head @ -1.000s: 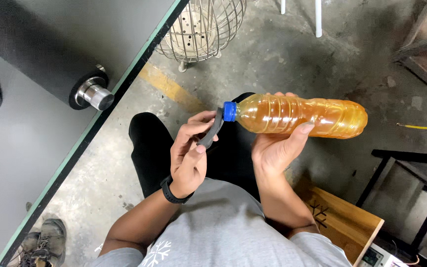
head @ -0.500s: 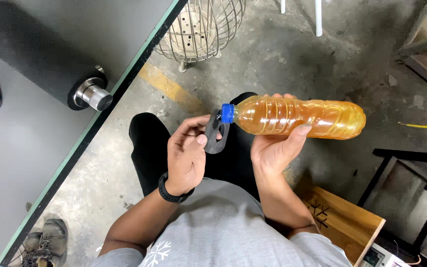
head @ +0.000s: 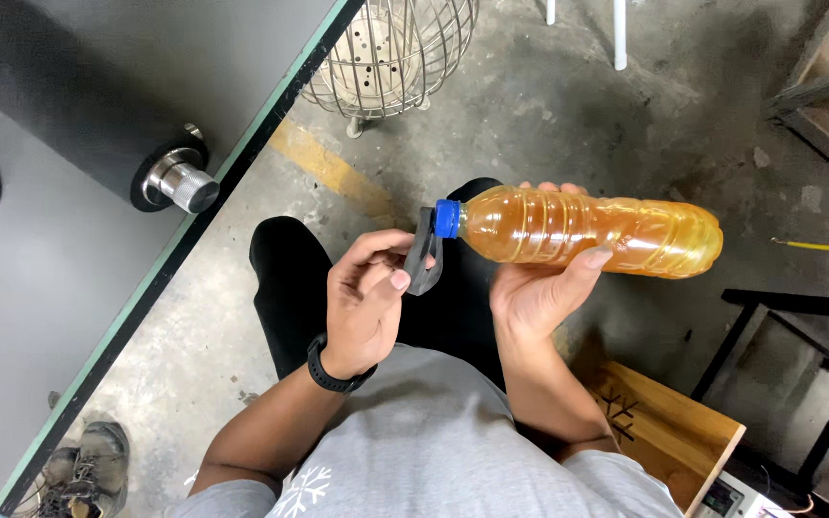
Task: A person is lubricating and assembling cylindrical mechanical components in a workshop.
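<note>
The right hand wraps from below around a bottle of amber liquid, held on its side over the lap, thumb pressed on the near wall. Its blue cap points toward the left hand, whose fingers are closed on a dark strip touching the cap. A wire cage stands on the floor beyond

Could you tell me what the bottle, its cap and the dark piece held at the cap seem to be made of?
Bottle: clear ribbed plastic, glossy, amber liquid showing through. Cap: opaque blue plastic, by its look. Dark piece in the left hand: matte grey-black, perhaps rubber or plastic; the picture leaves it open.
</note>
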